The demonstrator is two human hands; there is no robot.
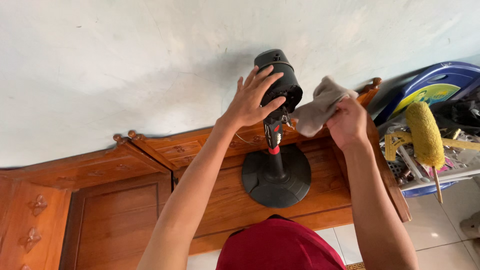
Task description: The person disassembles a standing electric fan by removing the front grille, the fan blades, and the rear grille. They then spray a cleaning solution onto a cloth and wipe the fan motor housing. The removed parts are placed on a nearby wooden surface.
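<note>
**Fan motor housing steadied, cloth in the other hand**

Obs. 1: Stand fan without blades or guard stands on a carved wooden cabinet top (320,200), against a pale wall (125,55). Black round base (276,181), short black pole with a red collar, black motor housing (280,80) at the head.

Obs. 2: Left hand (252,100) lies flat on the near side of the motor housing, fingers spread and open, pressing rather than gripping. Right hand (347,122) is closed around a beige cloth (320,105), bunched, its free end just beside the housing; contact cannot be told.

Handling (judgement): housing looks rigid, smooth plastic, probably top-heavy on its thin neck; the wide base should keep it steady. Best hold is around the housing body or the pole, not at the small wires showing at the neck joint. Cloth is soft, light, takes any shape.

Containers: at right, a white slotted basket (467,167) holds a yellow paint roller (425,134), a yellow ruler and small mixed items too cluttered to identify. A blue plastic tub (440,82) leans behind it; contents hidden.
</note>
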